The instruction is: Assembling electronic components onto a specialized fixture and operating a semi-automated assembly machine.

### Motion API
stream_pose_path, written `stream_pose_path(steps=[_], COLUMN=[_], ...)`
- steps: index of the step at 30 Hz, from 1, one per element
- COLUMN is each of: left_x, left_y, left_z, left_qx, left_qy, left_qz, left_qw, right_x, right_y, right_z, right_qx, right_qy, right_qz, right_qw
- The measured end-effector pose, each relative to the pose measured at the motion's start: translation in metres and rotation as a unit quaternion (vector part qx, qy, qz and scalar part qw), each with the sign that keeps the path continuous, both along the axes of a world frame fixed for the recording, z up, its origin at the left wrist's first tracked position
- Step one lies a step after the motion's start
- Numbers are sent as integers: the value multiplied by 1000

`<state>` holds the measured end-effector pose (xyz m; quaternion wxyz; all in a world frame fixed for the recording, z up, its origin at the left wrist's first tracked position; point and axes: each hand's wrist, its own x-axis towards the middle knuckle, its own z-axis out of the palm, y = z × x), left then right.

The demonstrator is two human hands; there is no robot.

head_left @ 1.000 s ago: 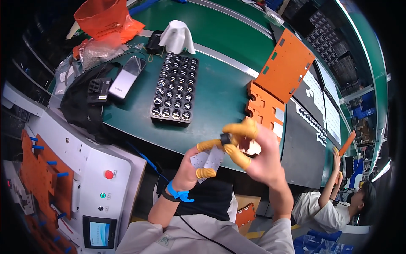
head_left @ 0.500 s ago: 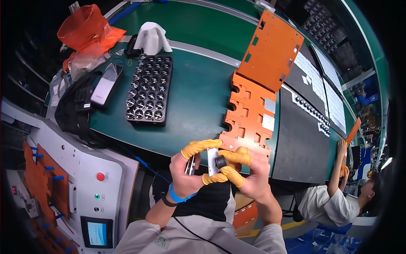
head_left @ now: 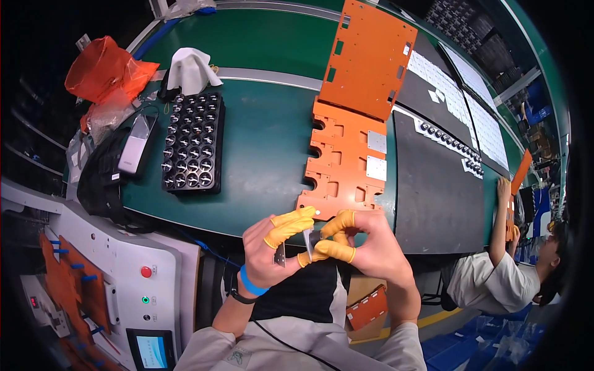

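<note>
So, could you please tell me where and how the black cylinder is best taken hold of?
I'd pinch the cylinder around its round side wall, coming from the right. It juts rightward from the pale plate toward the right hand, so that side seems the easier reach, while the left hand holds the plate from the other side.

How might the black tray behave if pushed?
The black tray would probably slide rather than roll, given its rectangular shape. Its many round pieces suggest some weight. Tilting could perhaps spill them, since no lid shows.
</note>
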<state>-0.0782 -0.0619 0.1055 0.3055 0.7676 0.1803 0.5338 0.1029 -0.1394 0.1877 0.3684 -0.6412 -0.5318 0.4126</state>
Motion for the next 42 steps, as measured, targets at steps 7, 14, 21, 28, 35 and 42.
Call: stream_pose_path(steps=[7,14,21,28,35,42], left_x=[3,4,7,12,14,18], left_y=[3,4,3,5,5,-1], left_z=[1,11,10,11,12,-7], left_qx=[11,8,17,37,-15,-293], left_qy=[1,20,26,32,15,-87], left_qz=[17,8,6,-14,-40,-104], left_qw=[1000,1000,1000,999,999,947], right_x=[5,13,14,19,22,9], right_y=[-4,0,-2,-8,-6,-9], right_z=[-10,-18,-17,-21,-24,2], right_qx=[-9,66,71,107,159,279], right_qy=[19,18,-17,-59,-95,-308], right_qz=[33,72,82,92,117,125], right_qw=[999,995,994,988,976,901])
